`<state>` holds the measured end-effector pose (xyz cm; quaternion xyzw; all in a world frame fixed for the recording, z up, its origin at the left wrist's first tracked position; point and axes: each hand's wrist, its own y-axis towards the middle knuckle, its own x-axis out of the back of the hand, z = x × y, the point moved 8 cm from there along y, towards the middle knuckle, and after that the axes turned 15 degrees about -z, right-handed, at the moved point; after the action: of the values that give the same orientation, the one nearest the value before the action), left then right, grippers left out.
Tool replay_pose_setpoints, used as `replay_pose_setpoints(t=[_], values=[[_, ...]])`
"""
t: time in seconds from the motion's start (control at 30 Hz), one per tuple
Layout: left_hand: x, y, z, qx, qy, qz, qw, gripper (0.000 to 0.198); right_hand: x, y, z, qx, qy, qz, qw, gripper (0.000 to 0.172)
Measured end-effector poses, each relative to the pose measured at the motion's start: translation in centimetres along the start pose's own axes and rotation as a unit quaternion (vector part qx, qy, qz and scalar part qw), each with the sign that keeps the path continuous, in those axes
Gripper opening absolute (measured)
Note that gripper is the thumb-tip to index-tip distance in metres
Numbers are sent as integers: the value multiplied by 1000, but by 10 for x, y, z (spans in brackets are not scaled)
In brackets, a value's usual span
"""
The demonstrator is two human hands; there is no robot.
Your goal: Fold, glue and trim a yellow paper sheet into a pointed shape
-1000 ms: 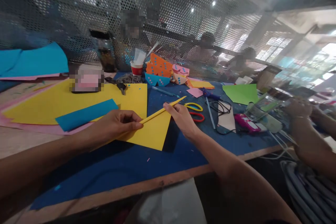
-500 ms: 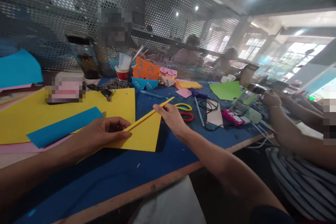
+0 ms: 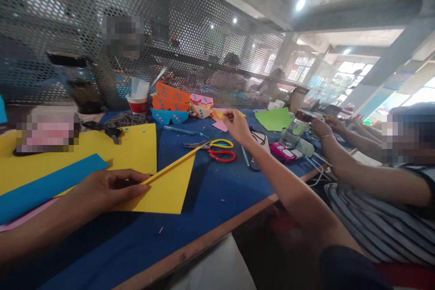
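Between the thumb and fingers of my left hand point(image 3: 117, 186) is a yellow craft sheet point(image 3: 173, 190), its upper edge folded into a narrow strip. The far end of that strip rises over scissors point(image 3: 222, 150) with one yellow and one red handle. My right hand point(image 3: 239, 129) is off the sheet, reaching forward beyond the scissors with loosely bent fingers and nothing visible in them. It is nearest to a small pink paper piece point(image 3: 220, 126) and partly hides a blue tool with a black cord.
Behind stand decorated paper pieces point(image 3: 171, 95), a red-and-white cup point(image 3: 137, 103) and a dark-lidded jar point(image 3: 81, 86). Keys point(image 3: 113, 133) and a blue sheet point(image 3: 54, 183) lie left on yellow sheets. Rightward are a green sheet point(image 3: 274, 119), a glass jar point(image 3: 294, 131) and a co-worker's arm point(image 3: 360, 165).
My right hand has let go of the yellow folded edge and moved forward, uncovering the scissors. My left hand still holds the sheet. The view has turned right.
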<state>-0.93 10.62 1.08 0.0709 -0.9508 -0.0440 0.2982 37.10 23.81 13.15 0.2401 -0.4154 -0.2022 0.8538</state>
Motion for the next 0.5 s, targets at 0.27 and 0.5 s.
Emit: replay_pose_setpoints(t=[0.27, 0.5], values=[[-1, -2, 3, 22, -11, 3, 1000, 50, 10, 59, -98, -17, -283, 80, 956, 49], [-3, -3, -1, 28, -3, 19, 999, 52, -11, 60, -132, -2, -363, 152, 919, 48]])
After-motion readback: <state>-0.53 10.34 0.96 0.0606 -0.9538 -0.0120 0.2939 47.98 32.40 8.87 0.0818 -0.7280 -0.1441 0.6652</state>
